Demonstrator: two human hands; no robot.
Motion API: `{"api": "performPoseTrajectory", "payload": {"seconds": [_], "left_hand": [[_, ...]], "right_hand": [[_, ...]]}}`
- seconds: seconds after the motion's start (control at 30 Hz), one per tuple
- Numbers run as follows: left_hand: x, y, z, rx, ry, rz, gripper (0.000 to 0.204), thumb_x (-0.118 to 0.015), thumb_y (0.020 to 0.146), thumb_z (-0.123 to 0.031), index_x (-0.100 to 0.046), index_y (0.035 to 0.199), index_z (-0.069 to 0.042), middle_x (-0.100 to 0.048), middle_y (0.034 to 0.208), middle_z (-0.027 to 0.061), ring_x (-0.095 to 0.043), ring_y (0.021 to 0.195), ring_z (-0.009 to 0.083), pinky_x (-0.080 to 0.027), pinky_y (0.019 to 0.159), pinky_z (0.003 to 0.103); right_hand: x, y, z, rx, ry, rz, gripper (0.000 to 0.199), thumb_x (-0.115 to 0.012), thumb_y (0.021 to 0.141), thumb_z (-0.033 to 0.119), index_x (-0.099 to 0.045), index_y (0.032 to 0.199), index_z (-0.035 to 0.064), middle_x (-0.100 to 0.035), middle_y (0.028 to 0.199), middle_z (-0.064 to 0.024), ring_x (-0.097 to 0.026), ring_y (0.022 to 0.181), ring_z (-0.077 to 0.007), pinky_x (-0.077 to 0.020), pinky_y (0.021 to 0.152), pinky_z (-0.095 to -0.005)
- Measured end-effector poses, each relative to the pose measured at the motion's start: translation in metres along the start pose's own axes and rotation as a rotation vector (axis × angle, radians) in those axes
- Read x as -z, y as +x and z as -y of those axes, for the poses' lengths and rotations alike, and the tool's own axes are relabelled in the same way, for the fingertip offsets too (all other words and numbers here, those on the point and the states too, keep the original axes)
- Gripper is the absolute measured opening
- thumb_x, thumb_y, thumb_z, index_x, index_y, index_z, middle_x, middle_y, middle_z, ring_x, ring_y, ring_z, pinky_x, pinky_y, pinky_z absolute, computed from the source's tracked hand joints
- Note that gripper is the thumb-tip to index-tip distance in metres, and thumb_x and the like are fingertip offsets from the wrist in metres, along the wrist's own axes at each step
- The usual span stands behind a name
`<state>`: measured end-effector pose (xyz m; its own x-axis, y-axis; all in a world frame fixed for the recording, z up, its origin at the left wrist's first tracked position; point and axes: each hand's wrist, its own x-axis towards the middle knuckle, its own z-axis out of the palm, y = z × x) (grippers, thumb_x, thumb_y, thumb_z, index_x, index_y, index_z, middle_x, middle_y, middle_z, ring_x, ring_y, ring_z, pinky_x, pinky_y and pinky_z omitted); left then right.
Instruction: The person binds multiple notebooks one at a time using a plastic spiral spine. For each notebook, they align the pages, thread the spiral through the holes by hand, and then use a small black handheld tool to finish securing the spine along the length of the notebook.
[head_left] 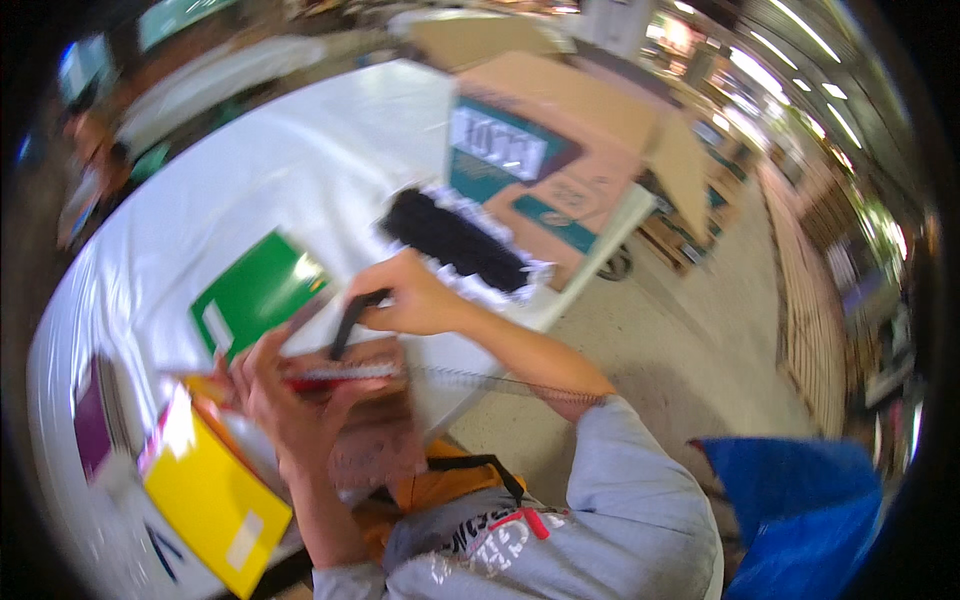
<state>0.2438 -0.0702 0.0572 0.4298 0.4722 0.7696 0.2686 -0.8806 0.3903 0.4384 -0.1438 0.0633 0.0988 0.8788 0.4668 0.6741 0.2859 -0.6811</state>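
Left hand (pixel 285 400) holds a spiral notebook (pixel 365 375); right hand (pixel 415 300) apparently pinches a black strip (pixel 350 320).

Bright overhead strip lights top right, glare on white table (pixel 330 150); heavy motion blur, fisheye bend, dark rim.

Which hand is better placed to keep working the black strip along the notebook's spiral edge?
Probably right: the right hand already pinches the black strip above the spiral notebook, while the left hand grips that notebook.
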Motion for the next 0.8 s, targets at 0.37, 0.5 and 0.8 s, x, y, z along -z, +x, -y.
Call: {"api": "performPoseTrajectory", "payload": {"seconds": [0.37,0.5,0.8], "left_hand": [[0.013,0.029,0.016,-0.043,0.261,-0.033,0.064,-0.076,0.034,-0.057,-0.058,0.075,-0.011,-0.051,0.085,0.0051,-0.048,0.100,0.0272,-0.021,0.098,0.048],[0.015,0.028,0.036,-0.079,0.192,-0.027,0.059,-0.082,0.032,-0.047,-0.057,0.070,-0.010,-0.053,0.082,0.0031,-0.047,0.094,0.0280,-0.026,0.094,0.052],[0.023,0.033,0.033,0.098,0.345,-0.016,0.066,-0.084,0.028,-0.043,-0.050,0.072,-0.007,-0.047,0.102,0.0061,-0.043,0.103,0.0276,-0.036,0.087,0.046]], "right_hand": [[0.001,0.011,0.027,0.238,0.638,-0.071,0.025,-0.060,0.065,-0.002,-0.067,0.087,0.0069,-0.063,0.069,-0.0105,-0.055,0.063,-0.0082,-0.0440,0.059,-0.0236],[0.007,0.025,0.002,-0.100,-0.097,-0.152,0.017,-0.063,0.068,-0.003,-0.067,0.084,0.0031,-0.066,0.074,-0.0057,-0.057,0.067,-0.0092,-0.0445,0.060,-0.0229],[0.001,0.034,0.033,0.078,0.186,-0.102,0.022,-0.064,0.064,-0.003,-0.067,0.084,0.0067,-0.058,0.066,-0.0069,-0.055,0.062,-0.0120,-0.0425,0.056,-0.0246]]}}
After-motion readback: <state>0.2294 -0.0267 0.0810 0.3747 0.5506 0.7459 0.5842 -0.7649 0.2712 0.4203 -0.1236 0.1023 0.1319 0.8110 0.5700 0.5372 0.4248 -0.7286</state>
